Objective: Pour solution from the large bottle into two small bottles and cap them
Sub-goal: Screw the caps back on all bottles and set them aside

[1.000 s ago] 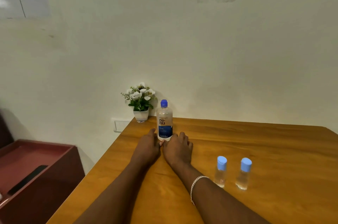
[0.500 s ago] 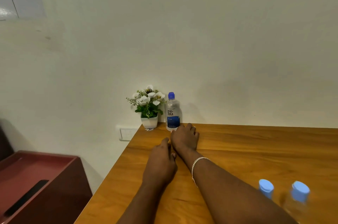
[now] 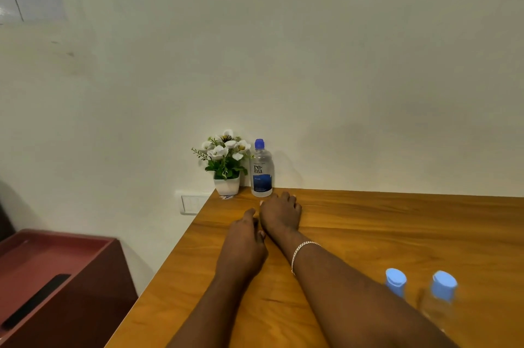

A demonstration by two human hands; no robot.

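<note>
Counter [image 3: 382,228] of orange-brown wood fills the right and near part of the view, and nothing on it looks started. Both hands lie palm down on it with loose, empty fingers: the right hand [image 3: 280,213] reaches farther, its fingertips just short of the large bottle [image 3: 261,169], and the left hand [image 3: 243,245] rests nearer and just beside it. That large bottle stands upright at the far left corner against the wall, beside a small pot of white flowers [image 3: 225,161], with its blue cap on. Two small bottles [image 3: 395,282] with light blue caps stand side by side near the right, partly hidden behind the right forearm and blurred, so their fill level cannot be told. By my reading, every step is left: uncapping, pouring into each small bottle, and capping again.
</note>
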